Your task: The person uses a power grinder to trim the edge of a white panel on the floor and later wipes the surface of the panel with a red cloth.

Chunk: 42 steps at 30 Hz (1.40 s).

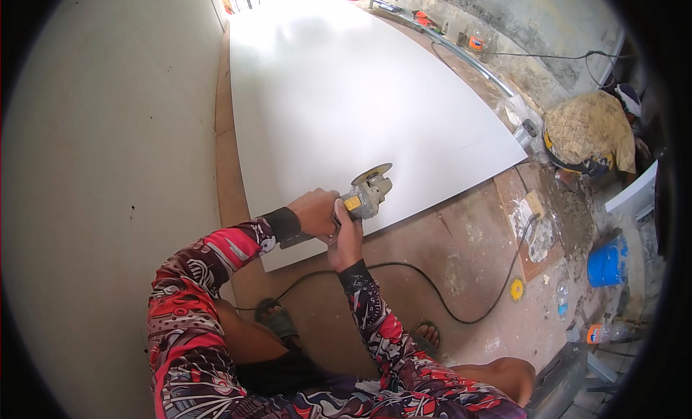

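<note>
Both my hands are closed around an angle grinder (369, 201), held above the near part of a large white sheet (346, 109). My left hand (315, 211) wraps the rear of its body. Below and to the right, my right hand (347, 239) grips the same body, thumb pointing up toward the head. The grinder's round disc (372, 174) stands tilted on the far side, apart from my fingers. It is over the sheet; whether it touches the surface I cannot tell. Parts of the grinder's handle are hidden by my hands.
A black cord (432, 283) loops over the floor toward a socket block (535, 203). Nearby lie a yellow disc (517, 289) and a plastic bottle (562, 301). A blue bucket (607, 262) stands right. Another person (591, 131) crouches beyond the sheet's right corner. A wall (122, 145) borders the left.
</note>
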Motion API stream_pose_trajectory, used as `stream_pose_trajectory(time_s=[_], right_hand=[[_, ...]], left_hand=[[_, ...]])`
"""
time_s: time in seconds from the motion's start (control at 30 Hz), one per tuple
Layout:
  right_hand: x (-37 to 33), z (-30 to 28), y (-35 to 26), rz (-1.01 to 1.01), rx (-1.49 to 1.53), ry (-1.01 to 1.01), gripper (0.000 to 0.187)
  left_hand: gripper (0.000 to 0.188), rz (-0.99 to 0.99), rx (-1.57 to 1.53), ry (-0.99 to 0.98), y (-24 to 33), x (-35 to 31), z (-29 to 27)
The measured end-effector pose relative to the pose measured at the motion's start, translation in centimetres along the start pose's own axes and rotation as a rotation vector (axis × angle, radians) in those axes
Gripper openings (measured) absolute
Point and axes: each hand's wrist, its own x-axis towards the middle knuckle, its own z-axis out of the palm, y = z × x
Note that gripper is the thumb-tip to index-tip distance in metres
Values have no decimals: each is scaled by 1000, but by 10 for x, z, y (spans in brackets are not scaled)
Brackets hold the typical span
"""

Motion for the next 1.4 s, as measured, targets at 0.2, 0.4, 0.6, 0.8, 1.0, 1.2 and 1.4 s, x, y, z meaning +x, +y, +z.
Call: stream_pose_trajectory(time_s=[0.2,0.4,0.6,0.8,1.0,1.2,1.4], right_hand=[[0,1,0,-11,-2,-10,42],[-1,2,1,-25,-6,9,43],[0,2,2,-16,-3,-8,42],[1,2,2,-10,-1,-11,43],[1,0,3,-13,-6,-19,44],[2,2,5,-8,-14,-6,44],[2,2,5,-22,6,-19,42]], left_hand=[[41,3,12,6,-2,0,1],[42,16,3,13,-5,1,2],[42,27,4,23,-7,1,3],[41,26,6,29,-6,0,1],[41,19,4,21,-3,-1,0],[41,27,2,35,-8,0,2],[41,19,-6,6,-2,-2,-2]])
